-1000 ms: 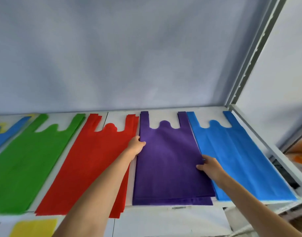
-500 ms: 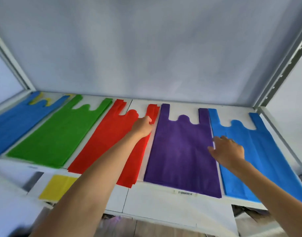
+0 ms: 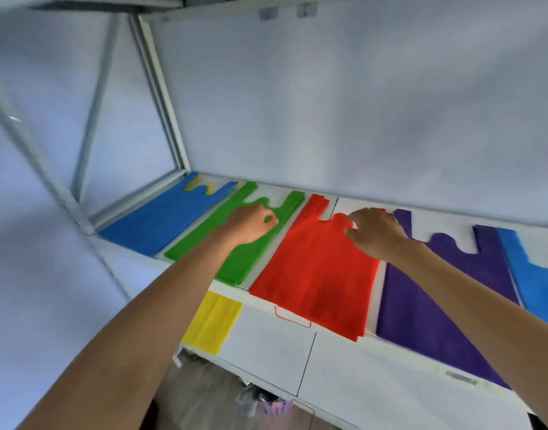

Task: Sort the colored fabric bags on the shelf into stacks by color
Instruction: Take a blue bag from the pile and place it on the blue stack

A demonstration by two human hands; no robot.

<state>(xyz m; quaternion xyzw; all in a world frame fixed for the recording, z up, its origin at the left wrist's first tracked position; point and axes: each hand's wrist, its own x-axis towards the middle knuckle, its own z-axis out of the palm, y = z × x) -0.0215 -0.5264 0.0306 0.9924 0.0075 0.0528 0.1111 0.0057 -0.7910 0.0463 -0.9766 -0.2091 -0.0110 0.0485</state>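
The red non-woven fabric bags [image 3: 316,274], a flat stack of vest-cut carriers, lie on the white shelf [image 3: 266,333] with their long axis running from the front lip back toward the wall, handles at the far end. I see my right hand [image 3: 373,232] spread over the right handle cut-out of that stack, fingers loosely fanned and pressing down, gripping nothing that I can make out. My left hand [image 3: 251,225] sits on the neighbouring green fabric bags [image 3: 235,240], just to the left, thumb and forefinger pinched near the green handle notch; motion blur keeps me from saying how much cloth it holds.

So the red stack lies directly under my right hand and just right of my left, with the right hand nearer. I judge the next move is squaring the red pile, which fans out at its near corner.

Further out, a dark blue bag [image 3: 161,221] with a yellow bag's handles [image 3: 201,183] peeking beneath lies far left; purple bags [image 3: 437,293] and a lighter blue bag [image 3: 536,280] lie right. A yellow bag [image 3: 212,324] rests on the lower ledge.
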